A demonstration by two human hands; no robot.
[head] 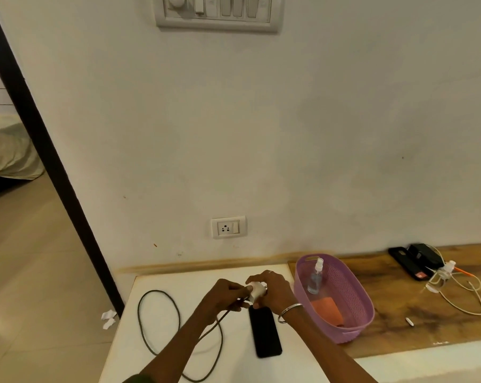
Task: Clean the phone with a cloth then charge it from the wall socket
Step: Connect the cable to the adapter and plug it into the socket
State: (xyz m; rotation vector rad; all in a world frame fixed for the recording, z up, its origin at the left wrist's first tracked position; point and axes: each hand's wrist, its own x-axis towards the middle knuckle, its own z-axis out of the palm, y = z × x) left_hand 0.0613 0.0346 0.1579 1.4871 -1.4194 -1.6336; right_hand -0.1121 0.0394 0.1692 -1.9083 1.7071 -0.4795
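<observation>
Two hands, left hand (225,295) and right hand (272,290), grip one charger (257,291) above one phone (264,331).

A white charger plug (256,291), a dark cable (161,322), a black phone (264,331), a perforated lilac basket (341,286) holding an orange cloth (327,309)

- No readable text, brand, number or sign anywhere in the frame.
- Red patch on the dark phone case (406,263), right of the frame: too small and blurred to read.
- Wall socket (228,227), centre, and switch panel (218,12), top: both showed no markings.
</observation>
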